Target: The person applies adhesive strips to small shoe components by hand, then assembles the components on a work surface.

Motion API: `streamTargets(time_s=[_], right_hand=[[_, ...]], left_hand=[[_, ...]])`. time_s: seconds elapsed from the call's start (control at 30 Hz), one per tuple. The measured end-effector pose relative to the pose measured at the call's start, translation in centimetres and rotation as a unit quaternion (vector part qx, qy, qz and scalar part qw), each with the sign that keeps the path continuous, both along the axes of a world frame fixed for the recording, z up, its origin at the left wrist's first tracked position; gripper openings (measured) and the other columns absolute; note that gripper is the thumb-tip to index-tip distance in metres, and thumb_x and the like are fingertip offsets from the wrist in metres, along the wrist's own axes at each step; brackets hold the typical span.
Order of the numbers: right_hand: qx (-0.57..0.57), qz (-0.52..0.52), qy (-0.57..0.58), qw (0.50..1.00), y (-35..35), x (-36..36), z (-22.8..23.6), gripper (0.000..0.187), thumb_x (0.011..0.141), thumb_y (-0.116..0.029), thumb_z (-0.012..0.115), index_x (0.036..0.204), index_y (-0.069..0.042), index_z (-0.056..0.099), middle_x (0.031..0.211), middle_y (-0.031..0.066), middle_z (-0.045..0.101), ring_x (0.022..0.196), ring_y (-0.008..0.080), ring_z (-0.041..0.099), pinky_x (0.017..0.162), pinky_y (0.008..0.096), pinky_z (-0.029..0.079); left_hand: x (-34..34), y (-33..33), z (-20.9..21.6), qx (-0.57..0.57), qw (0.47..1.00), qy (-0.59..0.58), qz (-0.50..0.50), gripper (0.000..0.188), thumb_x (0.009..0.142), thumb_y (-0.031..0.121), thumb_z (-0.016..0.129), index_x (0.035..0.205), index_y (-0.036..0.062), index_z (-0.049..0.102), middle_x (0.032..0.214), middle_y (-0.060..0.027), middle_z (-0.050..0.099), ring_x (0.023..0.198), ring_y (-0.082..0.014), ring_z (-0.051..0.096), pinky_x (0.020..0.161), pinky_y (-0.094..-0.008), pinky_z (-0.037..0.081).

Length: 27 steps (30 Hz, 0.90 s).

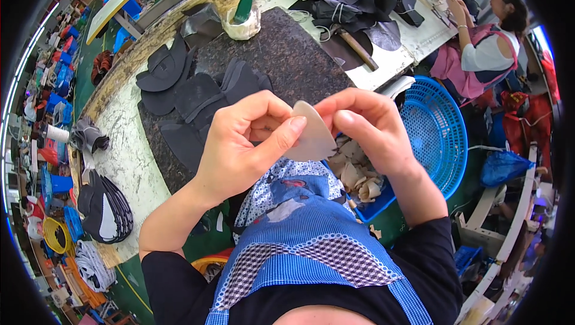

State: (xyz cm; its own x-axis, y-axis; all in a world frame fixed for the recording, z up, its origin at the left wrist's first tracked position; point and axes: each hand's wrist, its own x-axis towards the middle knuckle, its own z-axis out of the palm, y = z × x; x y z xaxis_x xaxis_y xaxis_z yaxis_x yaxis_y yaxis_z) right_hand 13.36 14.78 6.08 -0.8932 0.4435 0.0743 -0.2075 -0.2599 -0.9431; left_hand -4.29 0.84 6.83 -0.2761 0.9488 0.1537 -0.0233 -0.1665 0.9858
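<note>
A thin grey-beige cut piece (312, 135), rounded at the top and notched at the lower right, is held up in front of my apron. My left hand (242, 139) pinches its left side between thumb and curled fingers. At its upper right edge are the bent fingers of my right hand (374, 130), the index fingertip against the piece and the thumb close by. Below my hands, several similar beige pieces (353, 172) lie in a blue bin. Beyond my left hand, stacked black padded pieces (200, 97) rest on a dark stone slab (278, 49).
A white pot (242, 25) with a green pointed bottle stands on the slab's far edge. A hammer (356, 49) lies near black material. To the right is a blue plastic basket (446, 139); beyond it sits another person (485, 43). More black pieces (105, 208) lie at the left.
</note>
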Motion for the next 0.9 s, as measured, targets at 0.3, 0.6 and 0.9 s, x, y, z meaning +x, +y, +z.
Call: streamTargets(time_s=[0.3, 0.6, 0.9], right_hand=[[0.119, 0.266, -0.151, 0.945, 2.8, 1.3, 3.4, 0.012, 0.086, -0.007, 0.067, 0.087, 0.003, 0.073, 0.072, 0.005, 0.07, 0.063, 0.0073, 0.064, 0.056, 0.0218, 0.051], [-0.139, 0.222, 0.018, 0.965, 2.9, 0.6, -4.8, 0.02, 0.08, -0.014, 0.059, 0.07, 0.002, 0.063, 0.067, 0.0095, 0.064, 0.053, 0.0158, 0.058, 0.048, 0.0257, 0.045], [0.03, -0.031, 0.042, 0.998, -0.3, -0.2, -5.4, 0.03, 0.102, -0.027, 0.062, 0.111, 0.001, 0.068, 0.1, 0.002, 0.07, 0.091, 0.0058, 0.063, 0.079, 0.0233, 0.051]], left_hand=[[-0.2, 1.7, 0.7, -0.137, 0.968, 0.004, -0.212, 0.03, 0.088, 0.01, 0.079, 0.11, 0.0017, 0.062, 0.079, -0.0013, 0.066, 0.069, -0.0063, 0.064, 0.062, -0.0214, 0.051], [-0.1, 3.2, -1.2, 0.308, 0.833, 0.457, -0.053, 0.044, 0.063, 0.005, 0.089, 0.104, 0.0109, 0.076, 0.104, -0.0039, 0.059, 0.087, -0.0173, 0.062, 0.068, -0.0283, 0.051], [1.7, 2.6, -2.4, 0.328, 0.744, 0.579, -0.064, 0.028, 0.069, 0.004, 0.078, 0.091, 0.0166, 0.067, 0.114, -0.0061, 0.064, 0.102, -0.0277, 0.063, 0.084, -0.0399, 0.053]])
